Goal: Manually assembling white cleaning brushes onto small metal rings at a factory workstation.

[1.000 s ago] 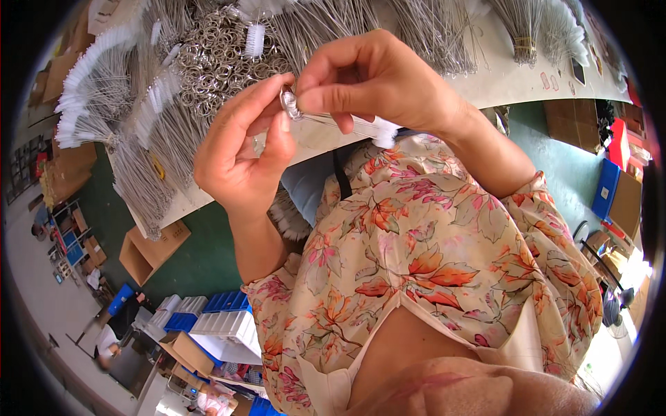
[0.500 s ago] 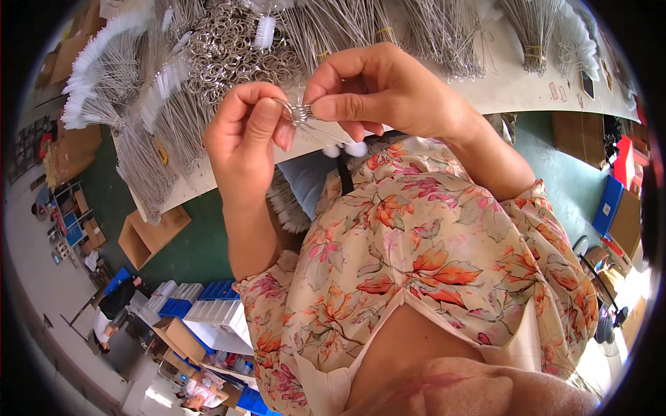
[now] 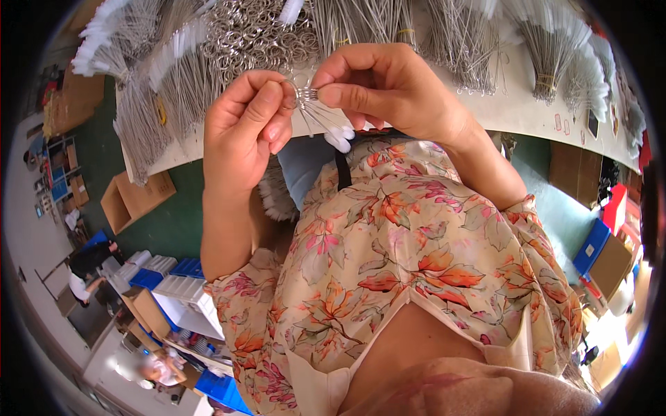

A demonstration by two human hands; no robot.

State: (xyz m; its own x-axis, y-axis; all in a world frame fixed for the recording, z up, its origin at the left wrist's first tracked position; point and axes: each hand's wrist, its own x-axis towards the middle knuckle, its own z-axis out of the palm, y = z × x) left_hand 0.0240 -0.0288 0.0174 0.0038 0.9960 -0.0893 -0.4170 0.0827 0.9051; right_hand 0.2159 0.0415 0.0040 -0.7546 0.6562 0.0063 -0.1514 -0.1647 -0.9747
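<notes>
Close to the front edge of the table, my left hand (image 3: 241, 132) pinches a metal split ring (image 3: 294, 84) between thumb and fingers. My right hand (image 3: 399, 87) meets it from the other side, its thumb and forefinger closed on the looped wire ends of several small wire brushes (image 3: 310, 97). The loops sit at the ring; whether each one is threaded on it cannot be made out. Thin stems slant down from there, and their white bristle heads (image 3: 338, 139) hang in front of my lap. Fingertips partly hide the ring and loops.
A pile of loose metal rings (image 3: 257, 45) lies on the white table (image 3: 513, 114) beyond my left hand. Bundles of wire brushes (image 3: 149, 114) flank it, with more bundles (image 3: 548, 62) to the right. A cardboard box (image 3: 139, 197) stands on the green floor; people are in the background.
Both hands stay together at the ring. The brush stems have spread and their white heads hang further left and slightly higher. The whole view has shifted a little.
</notes>
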